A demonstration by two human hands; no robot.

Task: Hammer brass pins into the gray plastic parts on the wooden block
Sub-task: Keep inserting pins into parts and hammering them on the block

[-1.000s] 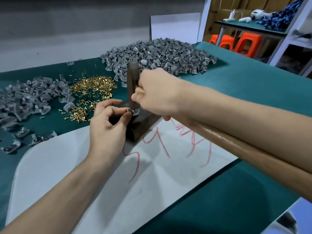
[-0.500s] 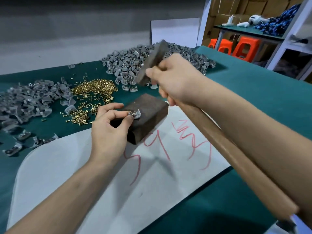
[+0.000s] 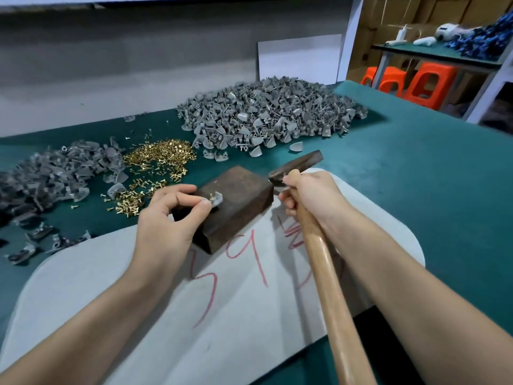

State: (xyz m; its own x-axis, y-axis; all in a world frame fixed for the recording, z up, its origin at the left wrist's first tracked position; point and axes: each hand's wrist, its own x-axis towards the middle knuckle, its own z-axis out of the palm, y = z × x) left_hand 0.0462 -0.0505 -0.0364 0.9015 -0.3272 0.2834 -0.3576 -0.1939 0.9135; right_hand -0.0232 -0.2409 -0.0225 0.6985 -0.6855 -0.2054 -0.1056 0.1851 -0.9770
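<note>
A dark wooden block [image 3: 238, 198] lies on a white sheet [image 3: 166, 315]. On its top sits one gray plastic part [image 3: 217, 199] with a brass pin [image 3: 211, 196] standing in it. My left hand [image 3: 166, 220] pinches that part between thumb and forefinger at the block's left edge. My right hand [image 3: 308, 194] grips the hammer [image 3: 319, 262] close under its dark head [image 3: 295, 168], which lies low just right of the block. The wooden handle runs back along my forearm.
Loose brass pins [image 3: 155, 162] lie heaped on the green table [image 3: 416, 168] behind my left hand. A large pile of gray parts [image 3: 266, 112] sits at the back, a second pile [image 3: 52, 173] at the left. Orange stools [image 3: 427, 84] and a shelf stand far right.
The hammer struck the part, rose above the block, then came down to the block's right side. My left hand has kept its pinch on the gray part.
</note>
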